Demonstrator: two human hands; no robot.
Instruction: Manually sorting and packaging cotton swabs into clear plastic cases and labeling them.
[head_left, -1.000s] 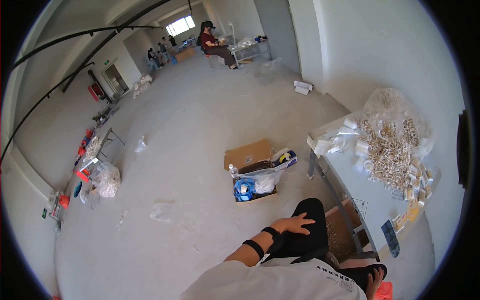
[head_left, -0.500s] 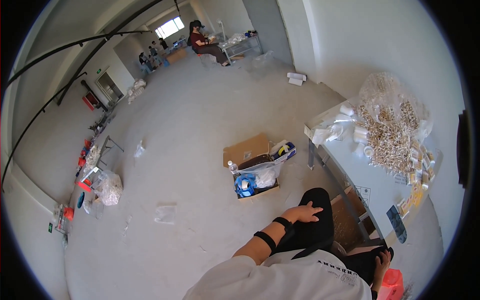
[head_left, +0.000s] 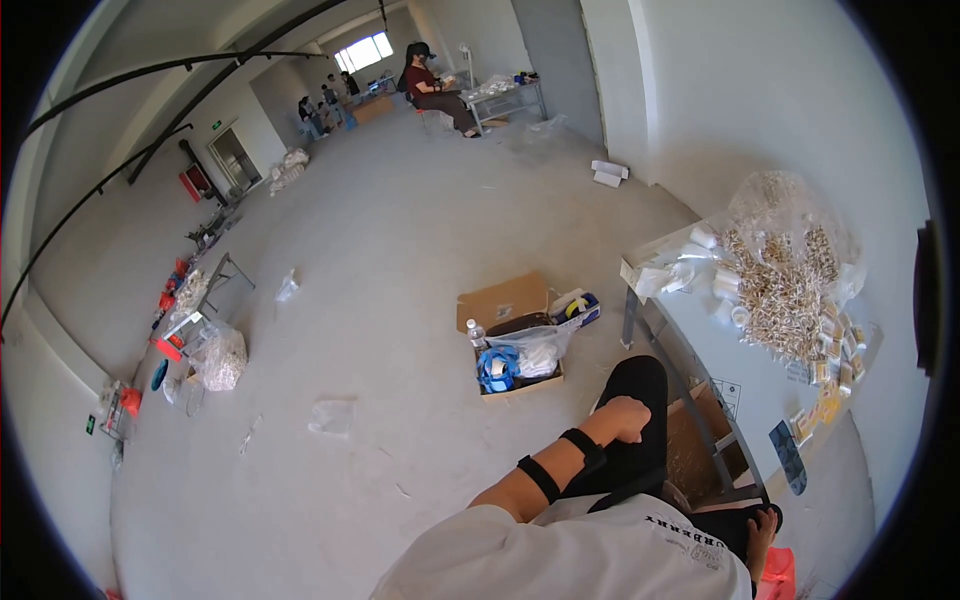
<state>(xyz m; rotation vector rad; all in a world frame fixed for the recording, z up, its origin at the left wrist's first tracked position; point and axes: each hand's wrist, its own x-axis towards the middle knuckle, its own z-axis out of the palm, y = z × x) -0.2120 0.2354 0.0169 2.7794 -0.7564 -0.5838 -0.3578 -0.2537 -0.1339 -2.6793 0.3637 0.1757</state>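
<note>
My left hand [head_left: 630,418] rests on my left thigh, its fingers curled into a fist, and I see nothing held in it. Two black straps [head_left: 562,465] go round that forearm. On the dark cloth over my right knee lies my right hand [head_left: 765,528], fingers apart and holding nothing. A table [head_left: 690,335] stands to the right, beyond both hands. It bears a large heap of cotton swabs [head_left: 785,290] partly in a clear plastic bag [head_left: 785,195], several small packed swab boxes [head_left: 832,335], white rolls or tubs [head_left: 726,285], and a dark patterned flat object [head_left: 788,458] at the near edge.
An open carton [head_left: 520,385] with a blue tape-like roll, white bags and a water bottle [head_left: 476,333] sits on the floor. Under the table is a brown box [head_left: 700,430]. A red bag [head_left: 777,575] lies near my right hand. A seated person [head_left: 432,90] works far back.
My left hand has gone from fingers spread to curled on the thigh. The view has shifted slightly, and my right hand stays on the knee.
</note>
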